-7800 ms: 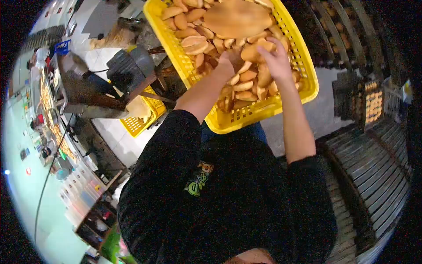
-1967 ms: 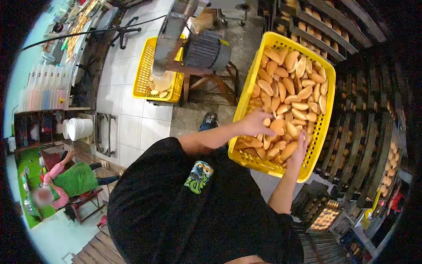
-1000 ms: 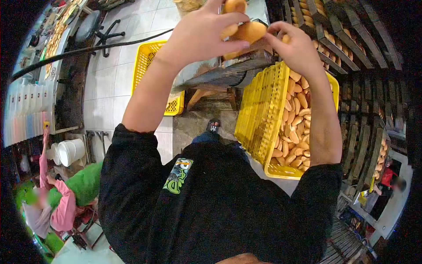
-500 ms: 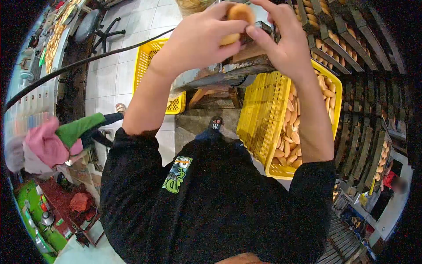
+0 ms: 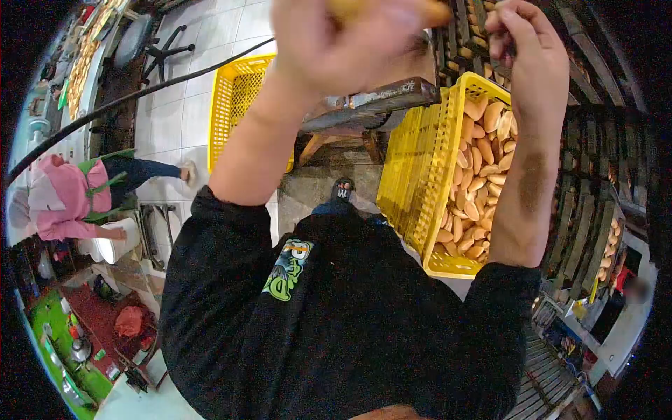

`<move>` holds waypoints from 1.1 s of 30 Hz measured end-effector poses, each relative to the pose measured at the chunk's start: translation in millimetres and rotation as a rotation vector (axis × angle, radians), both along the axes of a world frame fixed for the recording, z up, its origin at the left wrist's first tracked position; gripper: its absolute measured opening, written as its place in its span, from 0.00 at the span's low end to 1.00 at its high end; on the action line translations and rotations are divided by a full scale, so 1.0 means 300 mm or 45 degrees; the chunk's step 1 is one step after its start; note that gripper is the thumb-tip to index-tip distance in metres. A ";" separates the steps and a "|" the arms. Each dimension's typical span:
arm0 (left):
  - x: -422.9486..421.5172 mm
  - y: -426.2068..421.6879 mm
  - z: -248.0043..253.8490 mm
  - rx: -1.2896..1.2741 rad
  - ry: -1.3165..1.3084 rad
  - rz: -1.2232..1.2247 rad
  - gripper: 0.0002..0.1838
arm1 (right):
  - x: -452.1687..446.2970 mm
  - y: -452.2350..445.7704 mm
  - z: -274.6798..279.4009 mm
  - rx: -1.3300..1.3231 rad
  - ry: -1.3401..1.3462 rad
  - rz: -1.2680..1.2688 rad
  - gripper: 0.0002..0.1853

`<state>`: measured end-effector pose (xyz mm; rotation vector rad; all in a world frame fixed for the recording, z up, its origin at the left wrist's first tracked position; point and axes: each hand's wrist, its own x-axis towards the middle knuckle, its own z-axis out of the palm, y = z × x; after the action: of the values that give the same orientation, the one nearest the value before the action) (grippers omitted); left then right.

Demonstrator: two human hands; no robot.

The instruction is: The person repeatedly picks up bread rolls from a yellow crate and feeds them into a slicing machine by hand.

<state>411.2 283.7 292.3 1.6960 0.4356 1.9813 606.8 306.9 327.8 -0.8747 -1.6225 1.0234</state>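
Note:
Smeared by motion, my left hand (image 5: 343,49) is raised at the top of the view, its fingers round golden-brown bread (image 5: 437,12); the number of pieces is unclear. At the upper right, my right hand (image 5: 528,35) is raised with its fingers curled together; whether it holds anything is hidden. Below it stands a yellow basket (image 5: 423,175) with many bread rolls (image 5: 483,150), partly covered by my right forearm. The worn edge of a wooden stand (image 5: 392,94) lies beneath my left hand.
Another yellow basket (image 5: 241,87) is on the tiled floor. A black cable (image 5: 105,108) crosses the left side. A person in pink (image 5: 66,196) is near a white bucket (image 5: 115,245). Racks with bread (image 5: 581,231) line the right; another person (image 5: 623,280) is beyond them.
My hands have moved apart, the right one toward the upper right. Bread stays in my left hand, which has moved up. The person in pink has turned beside the bucket.

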 end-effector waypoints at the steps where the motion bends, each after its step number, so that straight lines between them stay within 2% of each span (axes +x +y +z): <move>1: 0.001 0.000 -0.024 -0.182 -0.237 -0.146 0.14 | 0.030 0.022 -0.029 -0.001 0.074 0.028 0.09; 2: 0.003 0.000 -0.048 -0.338 -0.516 -0.282 0.16 | 0.053 0.075 -0.093 -0.018 -0.122 -0.184 0.15; 3: 0.016 0.003 -0.080 -0.601 -0.627 -0.360 0.18 | 0.039 0.080 -0.142 -0.019 -0.170 -0.130 0.14; 5: 0.064 0.072 -0.257 -0.842 -0.975 -0.460 0.10 | -0.003 0.067 -0.222 -0.012 -0.265 -0.020 0.13; 7: 0.075 0.077 -0.309 -0.773 -1.050 -0.506 0.09 | -0.030 0.057 -0.291 -0.019 -0.205 -0.067 0.10; 12: 0.070 0.068 -0.307 -1.005 -1.070 -0.716 0.10 | -0.078 0.075 -0.276 0.098 -0.121 -0.106 0.13; 15: 0.062 0.084 -0.318 -0.991 -1.096 -0.802 0.09 | -0.149 0.140 -0.171 0.294 -0.387 -0.031 0.14; 17: 0.066 0.081 -0.319 -0.964 -1.110 -0.791 0.09 | -0.270 0.130 -0.045 0.262 -0.676 0.175 0.17; 19: 0.063 0.083 -0.318 -1.017 -1.064 -0.730 0.14 | -0.378 0.154 0.025 0.158 -1.052 0.436 0.20; 21: 0.058 0.086 -0.348 -1.053 -1.036 -0.795 0.16 | -0.497 0.235 -0.026 0.083 -1.649 0.693 0.21; 22: 0.064 0.082 -0.334 -1.039 -1.136 -0.819 0.14 | -0.540 0.278 -0.045 0.039 -1.949 0.817 0.21; 23: 0.064 0.077 -0.324 -1.045 -1.079 -0.807 0.16 | -0.558 0.303 -0.046 -0.105 -1.982 0.949 0.21; 25: 0.057 0.067 -0.314 -1.060 -0.965 -0.785 0.18 | -0.571 0.348 -0.048 -0.407 -2.028 1.208 0.21; 26: 0.049 0.076 -0.346 -1.063 -1.025 -0.916 0.18 | -0.571 0.373 -0.115 -0.444 -1.965 1.097 0.21; 29: 0.074 0.030 -0.315 -0.826 -1.143 -0.621 0.17 | -0.526 0.402 -0.074 0.226 -1.661 1.200 0.22; 30: 0.065 0.016 -0.334 -0.762 -1.024 -0.566 0.14 | -0.508 0.339 -0.004 0.164 -1.562 0.954 0.23; 31: 0.070 0.015 -0.342 -0.738 -0.944 -0.372 0.14 | -0.476 0.304 0.030 -0.034 -1.292 0.803 0.22; 32: 0.078 0.010 -0.351 -0.716 -0.862 -0.182 0.14 | -0.430 0.253 0.074 -0.085 -0.958 0.802 0.21; 33: 0.088 0.010 -0.356 -0.690 -0.776 0.006 0.14 | -0.387 0.232 0.075 -0.019 -0.782 0.709 0.21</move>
<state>437.5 286.6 185.4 0.7220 0.6629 2.0146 490.8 376.5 350.4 -0.8071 -2.4747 1.2078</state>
